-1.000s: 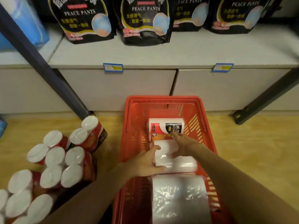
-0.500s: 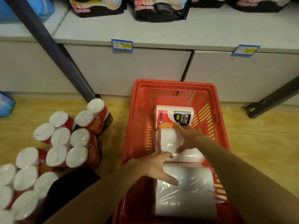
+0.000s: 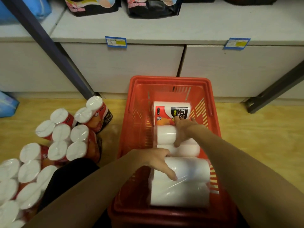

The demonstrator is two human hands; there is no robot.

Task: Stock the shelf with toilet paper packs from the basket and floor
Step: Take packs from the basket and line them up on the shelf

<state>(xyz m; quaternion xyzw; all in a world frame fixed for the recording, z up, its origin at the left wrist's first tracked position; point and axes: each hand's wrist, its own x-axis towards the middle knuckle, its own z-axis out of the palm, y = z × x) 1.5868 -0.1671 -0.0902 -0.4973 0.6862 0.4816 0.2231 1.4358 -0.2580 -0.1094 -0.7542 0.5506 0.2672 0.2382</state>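
A red basket (image 3: pixel 169 80) stands on the floor in front of the shelf (image 3: pixel 197 30). Three toilet paper packs lie in it. The far pack (image 3: pixel 169 111) has a red and black label. My right hand (image 3: pixel 184 131) grips the white middle pack (image 3: pixel 165 137), fingers over its far side and thumb on its near side. My left hand (image 3: pixel 158 160) holds the near pack (image 3: pixel 185 188), fingers tucked behind its far edge and thumb across its top. More toilet paper packs (image 3: pixel 65 137) stand on end on the floor to the left.
Black bags (image 3: pixel 151 9) line the shelf's back, with bare shelf in front of them. A dark blue post (image 3: pixel 49 46) slants down left of the basket, a dark brace (image 3: pixel 271 89) on the right. A blue package (image 3: pixel 6 104) lies far left. My dark-clothed knee (image 3: pixel 65 176) is beside the basket.
My left hand has drawn back from the middle pack onto the near pack. My right hand stays on the middle pack. The view has tipped downward, closer to the basket.
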